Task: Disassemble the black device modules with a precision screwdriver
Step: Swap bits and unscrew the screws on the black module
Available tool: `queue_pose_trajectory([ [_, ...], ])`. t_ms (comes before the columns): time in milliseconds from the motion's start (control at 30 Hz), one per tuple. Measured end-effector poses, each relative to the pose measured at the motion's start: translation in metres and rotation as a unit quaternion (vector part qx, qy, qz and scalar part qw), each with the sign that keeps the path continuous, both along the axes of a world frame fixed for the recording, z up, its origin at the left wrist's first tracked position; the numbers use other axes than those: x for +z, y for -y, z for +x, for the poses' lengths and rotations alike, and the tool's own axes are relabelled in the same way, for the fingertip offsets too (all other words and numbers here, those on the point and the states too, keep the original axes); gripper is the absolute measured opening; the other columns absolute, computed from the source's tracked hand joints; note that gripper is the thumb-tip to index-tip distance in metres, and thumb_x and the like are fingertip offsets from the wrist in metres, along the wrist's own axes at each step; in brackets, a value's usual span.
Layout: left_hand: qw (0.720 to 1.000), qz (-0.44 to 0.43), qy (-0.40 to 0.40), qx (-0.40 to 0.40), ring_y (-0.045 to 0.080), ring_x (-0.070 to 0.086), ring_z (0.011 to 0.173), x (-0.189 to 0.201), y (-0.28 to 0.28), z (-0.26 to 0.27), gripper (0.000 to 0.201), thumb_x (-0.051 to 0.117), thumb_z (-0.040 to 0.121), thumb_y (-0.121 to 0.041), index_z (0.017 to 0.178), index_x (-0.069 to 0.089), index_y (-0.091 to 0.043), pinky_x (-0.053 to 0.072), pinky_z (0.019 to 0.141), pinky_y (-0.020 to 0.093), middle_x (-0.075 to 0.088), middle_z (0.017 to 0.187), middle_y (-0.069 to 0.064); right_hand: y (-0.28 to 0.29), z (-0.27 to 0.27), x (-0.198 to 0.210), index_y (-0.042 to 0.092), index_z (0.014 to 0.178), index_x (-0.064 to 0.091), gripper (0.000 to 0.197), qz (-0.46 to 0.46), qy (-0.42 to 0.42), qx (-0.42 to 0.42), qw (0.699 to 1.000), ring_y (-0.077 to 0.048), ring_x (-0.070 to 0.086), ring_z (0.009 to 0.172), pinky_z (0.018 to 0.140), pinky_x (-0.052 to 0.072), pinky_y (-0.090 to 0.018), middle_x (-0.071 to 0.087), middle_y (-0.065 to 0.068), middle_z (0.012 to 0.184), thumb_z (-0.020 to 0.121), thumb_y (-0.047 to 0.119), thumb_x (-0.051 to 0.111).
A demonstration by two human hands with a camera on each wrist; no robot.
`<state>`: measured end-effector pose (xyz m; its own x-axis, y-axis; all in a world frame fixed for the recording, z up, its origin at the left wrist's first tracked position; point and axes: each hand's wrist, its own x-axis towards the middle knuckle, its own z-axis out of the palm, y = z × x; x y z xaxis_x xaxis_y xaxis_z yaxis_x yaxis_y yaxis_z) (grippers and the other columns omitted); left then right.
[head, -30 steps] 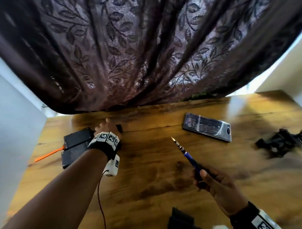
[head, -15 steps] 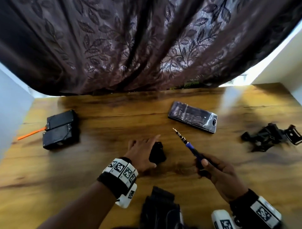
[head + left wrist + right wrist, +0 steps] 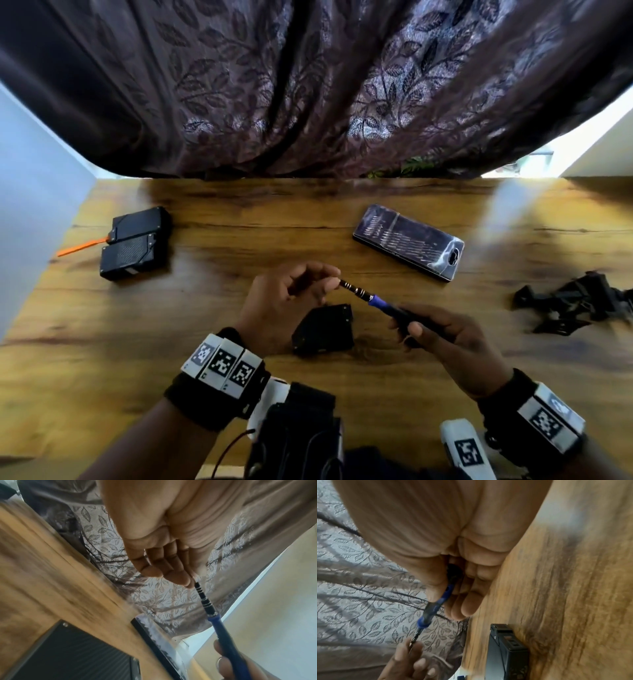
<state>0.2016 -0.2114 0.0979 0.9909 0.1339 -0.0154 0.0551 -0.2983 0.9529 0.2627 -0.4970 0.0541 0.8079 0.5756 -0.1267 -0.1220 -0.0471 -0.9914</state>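
Slim blue-and-black precision screwdriver, light, rigid, best held by ribbed handle: handle clasped in right hand, tip pinched by left hand, above small black plastic module at surface's near-centre.

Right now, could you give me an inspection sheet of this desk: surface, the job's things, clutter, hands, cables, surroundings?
Surface: brown wooden table.
Job's things: small black module between the hands; two black modules far left; blue-handled precision screwdriver.
Clutter: clear bit case; black bracket parts; orange stick.
Hands: right hand grips the handle; left hand pinches the tip.
Cables: thin wire below left wrist.
Surroundings: dark leaf-patterned curtain.
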Motion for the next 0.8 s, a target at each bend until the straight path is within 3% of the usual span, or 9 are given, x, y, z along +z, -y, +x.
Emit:
queue_pose_trajectory([
  [67, 0.999, -0.002, 0.017, 0.029, 0.011, 0.071, 0.074, 0.005, 0.0, -0.001, 0.017, 0.072, 0.088, -0.034, 0.102, 0.076, -0.025, 0.053, 0.07, 0.019, 0.076, 0.087, -0.006, -0.004, 0.005, 0.006, 0.025, 0.126, 0.07, 0.049, -0.003, 0.01, 0.017, 1.0, -0.037, 0.07, 0.095, 0.083, 0.059, -0.055, 0.074, -0.016, 0.107, 0.086, 0.054, 0.073],
  [133, 0.999, -0.024, 0.012, 0.037, 0.016, 0.072, 0.075, 0.005, -0.004, -0.002, 0.02, 0.074, 0.083, -0.039, 0.099, 0.077, -0.027, 0.057, 0.073, 0.027, 0.077, 0.087, -0.003, -0.007, 0.008, 0.013, 0.026, 0.127, 0.07, 0.048, -0.009, 0.033, 0.035, 0.999, -0.037, 0.07, 0.093, 0.083, 0.059, -0.055, 0.074, -0.016, 0.107, 0.086, 0.053, 0.072],
  [233, 0.996, -0.072, 0.001, 0.058, 0.025, 0.072, 0.078, 0.003, -0.01, -0.005, 0.026, 0.075, 0.078, -0.047, 0.095, 0.076, -0.028, 0.059, 0.078, 0.042, 0.077, 0.093, 0.004, -0.008, 0.013, 0.021, 0.032, 0.125, 0.07, 0.034, -0.02, 0.074, 0.05, 0.996, -0.032, 0.072, 0.086, 0.082, 0.059, -0.05, 0.075, -0.014, 0.102, 0.092, 0.031, 0.072],
  [300, 0.995, -0.073, 0.01, 0.06, 0.026, 0.071, 0.076, 0.003, -0.011, -0.009, 0.026, 0.075, 0.079, -0.045, 0.094, 0.076, -0.023, 0.059, 0.076, 0.041, 0.077, 0.092, 0.005, -0.009, 0.013, 0.025, 0.032, 0.124, 0.069, 0.037, -0.025, 0.1, 0.043, 0.994, -0.028, 0.073, 0.082, 0.082, 0.06, -0.044, 0.076, -0.012, 0.099, 0.09, 0.016, 0.069],
  [500, 1.0, 0.002, 0.016, 0.025, 0.017, 0.072, 0.07, 0.01, -0.013, -0.018, 0.016, 0.073, 0.085, -0.032, 0.095, 0.077, -0.021, 0.057, 0.068, 0.026, 0.077, 0.082, -0.003, -0.011, 0.007, 0.034, 0.03, 0.109, 0.069, 0.028, 0.006, 0.077, 0.008, 0.997, -0.035, 0.072, 0.081, 0.078, 0.061, -0.046, 0.074, -0.019, 0.096, 0.088, 0.012, 0.068],
  [567, 0.999, 0.033, 0.022, 0.018, 0.015, 0.073, 0.072, 0.011, -0.014, -0.02, 0.015, 0.074, 0.084, -0.033, 0.095, 0.078, -0.024, 0.059, 0.069, 0.028, 0.076, 0.079, -0.005, -0.011, 0.004, 0.036, 0.022, 0.111, 0.07, 0.019, 0.029, 0.042, -0.003, 0.999, -0.038, 0.072, 0.079, 0.073, 0.061, -0.045, 0.073, -0.022, 0.094, 0.091, 0.023, 0.068],
  [600, 0.998, 0.048, 0.029, 0.012, 0.015, 0.073, 0.074, 0.012, -0.014, -0.021, 0.015, 0.075, 0.084, -0.033, 0.095, 0.078, -0.024, 0.059, 0.07, 0.029, 0.076, 0.079, -0.006, -0.011, 0.003, 0.037, 0.016, 0.111, 0.069, 0.028, 0.044, 0.024, -0.01, 0.999, -0.038, 0.071, 0.074, 0.068, 0.06, -0.042, 0.072, -0.024, 0.089, 0.091, 0.035, 0.071],
  [700, 0.994, 0.089, 0.07, -0.01, 0.012, 0.073, 0.077, 0.012, -0.01, -0.022, 0.014, 0.076, 0.086, -0.033, 0.094, 0.079, -0.022, 0.058, 0.07, 0.024, 0.075, 0.08, -0.013, -0.013, 0.002, 0.04, -0.005, 0.108, 0.061, 0.08, 0.042, -0.037, -0.034, 0.998, -0.036, 0.065, 0.054, 0.051, 0.055, -0.036, 0.069, -0.026, 0.073, 0.078, 0.068, 0.073],
  [800, 0.993, 0.088, 0.084, -0.007, 0.012, 0.073, 0.079, 0.011, -0.005, -0.023, 0.018, 0.073, 0.086, -0.037, 0.095, 0.079, -0.022, 0.056, 0.07, 0.021, 0.075, 0.083, -0.015, -0.01, 0.002, 0.04, -0.003, 0.109, 0.061, 0.08, 0.066, -0.06, -0.049, 0.995, -0.036, 0.065, 0.058, 0.054, 0.056, -0.037, 0.068, -0.029, 0.076, 0.075, 0.068, 0.075],
])
